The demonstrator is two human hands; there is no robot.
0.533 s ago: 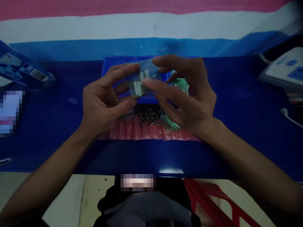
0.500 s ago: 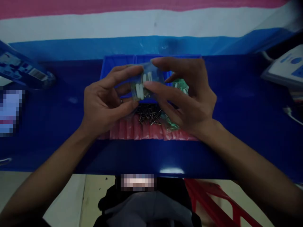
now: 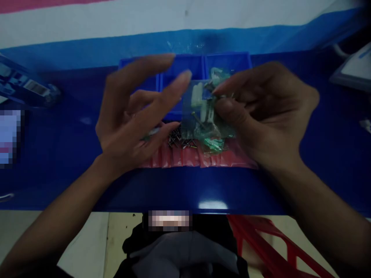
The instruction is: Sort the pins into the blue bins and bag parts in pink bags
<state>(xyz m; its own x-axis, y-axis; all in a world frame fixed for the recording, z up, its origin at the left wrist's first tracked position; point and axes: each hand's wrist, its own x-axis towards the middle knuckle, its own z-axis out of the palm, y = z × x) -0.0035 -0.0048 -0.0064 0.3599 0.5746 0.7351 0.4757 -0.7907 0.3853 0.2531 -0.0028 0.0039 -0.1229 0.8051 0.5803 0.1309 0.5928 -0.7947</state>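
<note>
My right hand (image 3: 261,112) pinches a small clear plastic bag (image 3: 189,119) by its right side between thumb and forefinger. White wall plugs (image 3: 197,95) and a screw (image 3: 198,120) show through the bag. To the left, my left hand (image 3: 139,112) is apart from the bag, its fingers spread. Below both hands lies a pile of dark screws (image 3: 174,139) on a row of pink plastic packets (image 3: 182,157). Beside the screws is a green-tinted plastic packet (image 3: 213,144), its contents hard to make out.
Behind the hands stands a blue divided tray (image 3: 182,63), with packets in its right compartment. A blue printed package (image 3: 27,83) lies at the left of the dark blue table (image 3: 162,189). A white object (image 3: 355,71) sits at the right, and a red stool (image 3: 261,243) stands below.
My left hand has let go of the bag and its fingers have spread. My right hand has moved right and slightly down with the bag. The view has tilted slightly downward.
</note>
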